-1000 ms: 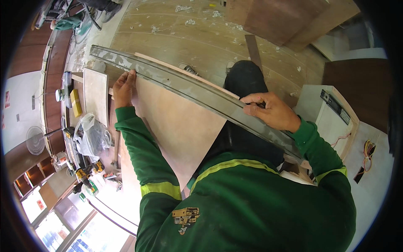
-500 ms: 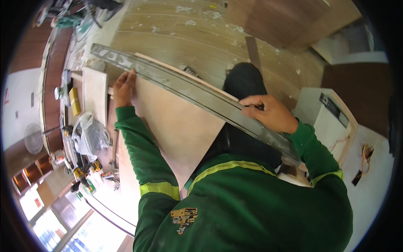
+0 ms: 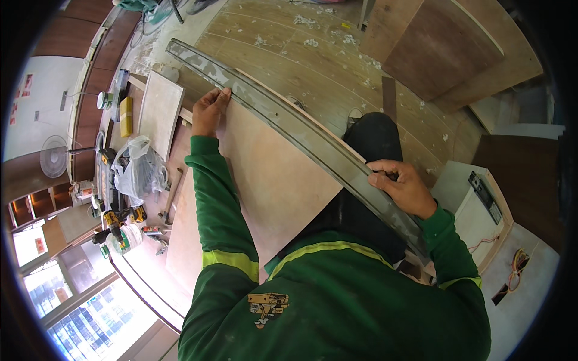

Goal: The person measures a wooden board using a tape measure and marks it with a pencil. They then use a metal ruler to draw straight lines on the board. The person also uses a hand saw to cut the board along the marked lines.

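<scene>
A long grey metal straightedge [image 3: 277, 114] lies slanting across a pale plywood board [image 3: 283, 174], with a thin light wood edge along its far side. My left hand [image 3: 212, 109] is closed on the straightedge and board edge near the upper-left end, thumb and fingertips at the bar. My right hand [image 3: 400, 186] is closed at the straightedge farther down to the right, index finger and thumb against it; a small dark thing shows among its fingers, too hidden to name. My dark-trousered knee [image 3: 376, 135] shows just beyond the straightedge, beside that hand.
At left stand a plastic bag [image 3: 135, 171], yellow box [image 3: 126, 117], drills [image 3: 114, 225], hammer [image 3: 171, 195] and fan [image 3: 54, 156]. Brown panels [image 3: 439, 48] stand at upper right. An open cabinet piece with a rail [image 3: 484, 195] is at right. Scraps [image 3: 304, 21] litter the floor.
The view has turned slightly, so the straightedge's left end and my left hand appear farther right and my right hand lower. Both hands keep the same hold on the straightedge.
</scene>
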The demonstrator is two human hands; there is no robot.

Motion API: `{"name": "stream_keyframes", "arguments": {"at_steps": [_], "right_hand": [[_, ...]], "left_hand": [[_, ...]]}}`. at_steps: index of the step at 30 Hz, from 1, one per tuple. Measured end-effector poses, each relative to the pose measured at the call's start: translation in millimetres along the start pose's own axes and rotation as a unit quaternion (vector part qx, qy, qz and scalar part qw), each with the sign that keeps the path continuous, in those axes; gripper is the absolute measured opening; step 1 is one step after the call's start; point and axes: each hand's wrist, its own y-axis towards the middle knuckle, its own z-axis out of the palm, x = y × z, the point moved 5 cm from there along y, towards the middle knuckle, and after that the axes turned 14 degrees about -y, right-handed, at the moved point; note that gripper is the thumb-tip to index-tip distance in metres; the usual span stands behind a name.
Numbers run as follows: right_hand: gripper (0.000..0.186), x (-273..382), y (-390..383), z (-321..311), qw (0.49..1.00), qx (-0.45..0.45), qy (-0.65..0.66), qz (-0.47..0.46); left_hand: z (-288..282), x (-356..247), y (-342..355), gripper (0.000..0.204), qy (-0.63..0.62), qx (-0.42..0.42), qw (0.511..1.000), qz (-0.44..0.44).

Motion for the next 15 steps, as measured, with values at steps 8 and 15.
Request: {"name": "stream_keyframes", "arguments": {"at_steps": [8, 15], "right_hand": [[0.032, -1, 1, -1, 1.0, 0.002, -0.008, -0.008], [0.028, -2, 1, 1, 1.0, -0.001, 0.01, -0.003]], "left_hand": [[-3, 2, 1, 0.033, 0.017, -0.01, 1.0, -0.018], [-12, 11, 8, 0.03, 0.025, -0.01, 0.999, -0.025]]}}
